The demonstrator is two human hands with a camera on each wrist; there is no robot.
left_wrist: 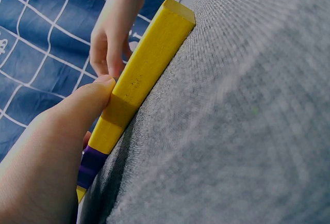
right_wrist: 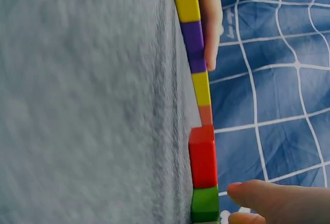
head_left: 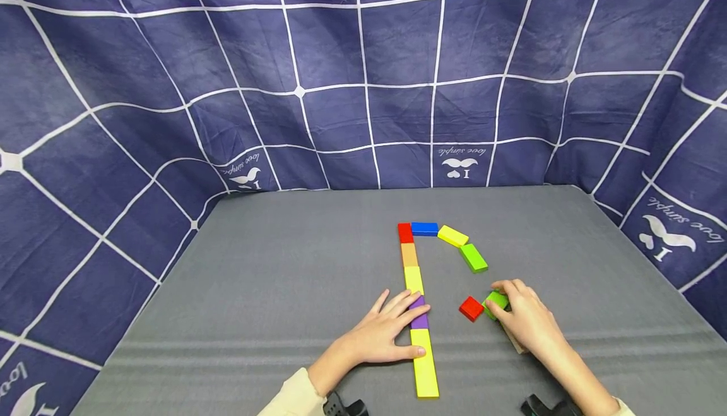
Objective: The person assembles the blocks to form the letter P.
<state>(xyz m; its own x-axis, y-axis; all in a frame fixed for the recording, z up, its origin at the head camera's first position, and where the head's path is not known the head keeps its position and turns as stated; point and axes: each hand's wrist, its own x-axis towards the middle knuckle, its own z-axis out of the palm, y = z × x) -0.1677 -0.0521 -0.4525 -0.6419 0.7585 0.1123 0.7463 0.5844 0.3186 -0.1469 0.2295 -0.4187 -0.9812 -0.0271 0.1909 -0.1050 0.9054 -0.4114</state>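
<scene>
My left hand (head_left: 383, 334) lies with spread, straight fingers across a straight row of blocks. Its fingertips rest around the purple block (head_left: 419, 320), and the thumb touches the side of the long yellow block (left_wrist: 147, 64) at the near end. Over a green block (head_left: 497, 301) is my right hand (head_left: 528, 315), thumb and fingers loosely bent. In the right wrist view its fingertips (right_wrist: 242, 190) stand a little above that green block (right_wrist: 205, 204). A red block (head_left: 471, 309) sits against the green one. Partly hidden under the right hand is a pale wooden block (head_left: 517, 341).
Farther along the row come a yellow block (head_left: 413, 279), an orange block (head_left: 409, 255) and a red block (head_left: 405, 233). From there a blue block (head_left: 425, 229), a yellow block (head_left: 452, 235) and a green block (head_left: 474, 257) curve right. A blue curtain (head_left: 397, 113) hangs behind the grey tabletop (head_left: 272, 264).
</scene>
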